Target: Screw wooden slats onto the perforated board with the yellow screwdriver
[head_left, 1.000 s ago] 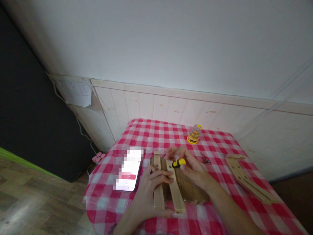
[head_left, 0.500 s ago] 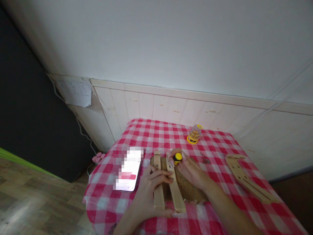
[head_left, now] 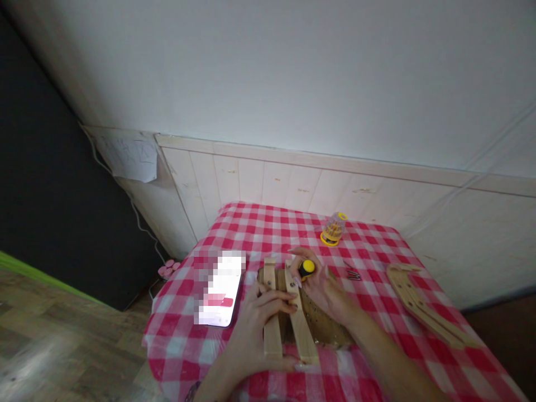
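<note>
Two pale wooden bars, a left wooden bar (head_left: pixel 273 336) and a right wooden bar (head_left: pixel 305 336), lie side by side over a brown, hole-dotted board (head_left: pixel 329 322). My left hand (head_left: pixel 262 318) is wrapped across both bars, its fingertips on the right one and its thumb at their near ends. At the far end of the right bar, my right hand (head_left: pixel 320 285) grips a yellow-and-black screwdriver (head_left: pixel 309 267) by its handle. The handle's yellow end faces me; its shaft and tip are hidden. Round dark screw holes show near the bars' far ends.
A glowing phone (head_left: pixel 224 290) lies left on the checked tablecloth (head_left: pixel 276 223). Behind stands a clear, yellow-trimmed bit holder (head_left: pixel 334 229). Several screws (head_left: pixel 354 274) lie right of my right hand, and a curved wooden piece (head_left: pixel 422 307) rests farther right. A panelled wall (head_left: pixel 293 178) borders the back.
My right hand has turned and shifted slightly right with the screwdriver, its index finger now raised and extended. My left hand and the bars have stayed in place.
</note>
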`<state>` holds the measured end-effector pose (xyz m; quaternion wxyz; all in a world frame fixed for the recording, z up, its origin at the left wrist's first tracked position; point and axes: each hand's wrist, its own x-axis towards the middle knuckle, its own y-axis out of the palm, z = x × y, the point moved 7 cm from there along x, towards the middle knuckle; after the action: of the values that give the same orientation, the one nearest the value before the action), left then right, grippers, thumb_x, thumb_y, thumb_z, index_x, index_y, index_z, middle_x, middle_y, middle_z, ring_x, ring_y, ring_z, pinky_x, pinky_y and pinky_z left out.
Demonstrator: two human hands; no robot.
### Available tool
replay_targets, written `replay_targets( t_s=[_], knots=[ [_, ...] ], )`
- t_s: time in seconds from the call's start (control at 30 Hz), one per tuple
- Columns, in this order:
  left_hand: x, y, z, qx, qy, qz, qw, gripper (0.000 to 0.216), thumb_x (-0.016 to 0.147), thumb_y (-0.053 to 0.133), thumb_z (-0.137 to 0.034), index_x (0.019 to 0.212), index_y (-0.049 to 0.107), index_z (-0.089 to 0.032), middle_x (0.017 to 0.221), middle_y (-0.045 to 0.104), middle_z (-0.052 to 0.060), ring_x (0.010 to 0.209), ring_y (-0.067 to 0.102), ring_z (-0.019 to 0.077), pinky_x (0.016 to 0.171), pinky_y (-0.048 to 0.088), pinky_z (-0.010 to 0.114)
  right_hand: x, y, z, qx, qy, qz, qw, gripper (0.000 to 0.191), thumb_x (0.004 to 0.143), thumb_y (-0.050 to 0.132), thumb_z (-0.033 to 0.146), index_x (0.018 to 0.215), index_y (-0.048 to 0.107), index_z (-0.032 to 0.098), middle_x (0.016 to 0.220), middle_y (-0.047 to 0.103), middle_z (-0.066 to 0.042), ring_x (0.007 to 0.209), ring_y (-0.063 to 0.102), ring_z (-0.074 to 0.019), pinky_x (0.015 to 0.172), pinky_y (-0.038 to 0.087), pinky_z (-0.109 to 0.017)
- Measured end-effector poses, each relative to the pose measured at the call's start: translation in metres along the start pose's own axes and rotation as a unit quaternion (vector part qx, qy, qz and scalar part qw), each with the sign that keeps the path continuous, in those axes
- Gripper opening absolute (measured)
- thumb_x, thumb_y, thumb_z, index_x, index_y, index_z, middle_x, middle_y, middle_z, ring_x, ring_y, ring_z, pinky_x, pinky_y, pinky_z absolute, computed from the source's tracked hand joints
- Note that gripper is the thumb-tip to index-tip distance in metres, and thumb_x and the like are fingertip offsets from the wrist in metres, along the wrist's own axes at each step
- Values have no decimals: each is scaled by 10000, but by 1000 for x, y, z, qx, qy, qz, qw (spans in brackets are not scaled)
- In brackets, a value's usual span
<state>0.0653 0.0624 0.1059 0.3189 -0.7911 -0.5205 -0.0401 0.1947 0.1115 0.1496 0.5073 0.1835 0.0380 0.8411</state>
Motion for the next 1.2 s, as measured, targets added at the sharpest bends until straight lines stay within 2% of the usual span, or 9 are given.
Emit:
replay_targets(
  t_s=[0.13,0.3,0.43,0.5,0.6,0.7,0.8,1.0,1.2],
  knots=[
    [1,-1,-1,-1,0,-5,1000,796,701,672,-937,1047,749,-223,1242,778,119,1040,675,343,926,454,463,1,-5,-7,25,36,0,999,459,949,576,724,971,662,274,824,585,-19,819,572,-228,818,499,-385],
    [1,-2,-3,13,9,-11,1000,808,712,642,-952,1037,753,-220,1210,790,124,995,676,331,912,469,461,-1,-19,2,-77,-26,-25,996,349,957,661,622,990,706,277,1037,630,-58,1040,598,-247,957,468,-396],
    [0,-1,-2,10,4,-9,1000,796,709,657,-943,1046,752,-229,1245,784,115,1045,684,341,941,468,469,-2,-15,7,-39,-39,-2,998,244,927,769,498,1011,641,308,1216,622,-44,1090,617,-219,1003,465,-397],
    [0,0,-1,8,0,-6,1000,798,713,653,-943,1057,751,-230,1260,778,117,1062,685,346,940,470,470,-2,-13,5,-3,-20,1,1000,283,913,797,459,997,569,316,1165,653,-24,1005,636,-202,948,484,-390],
    [-1,0,0,9,0,-11,1000,808,708,642,-955,1055,754,-233,1245,780,116,1047,674,347,937,474,479,-2,-11,1,3,3,-14,1000,358,901,795,515,990,509,318,907,658,12,812,595,-196,810,481,-362],
    [0,-1,-1,9,1,-8,1000,798,704,660,-944,1050,751,-231,1242,780,117,1040,669,344,942,476,482,-2,-10,3,6,-3,-44,999,396,881,773,606,1041,555,317,773,579,34,713,515,-194,749,461,-350],
    [0,-1,0,6,-6,3,1000,784,701,686,-925,1059,751,-232,1253,777,116,1064,673,350,944,473,481,0,-5,2,47,10,-28,998,446,917,638,719,1002,643,281,779,545,8,723,517,-203,769,481,-368],
    [-1,0,2,7,1,0,1000,767,693,716,-901,1063,751,-231,1261,773,122,1052,668,351,960,456,489,-2,-9,0,-14,3,4,1000,404,973,615,647,943,717,257,873,610,-35,865,585,-224,844,487,-376],
    [-2,1,4,5,-14,5,1000,749,680,743,-882,1071,752,-243,1235,770,117,1071,647,353,973,458,488,-5,1,10,-34,0,51,998,284,921,757,548,981,659,288,1219,652,-63,1200,610,-239,1078,436,-438]
  ],
)
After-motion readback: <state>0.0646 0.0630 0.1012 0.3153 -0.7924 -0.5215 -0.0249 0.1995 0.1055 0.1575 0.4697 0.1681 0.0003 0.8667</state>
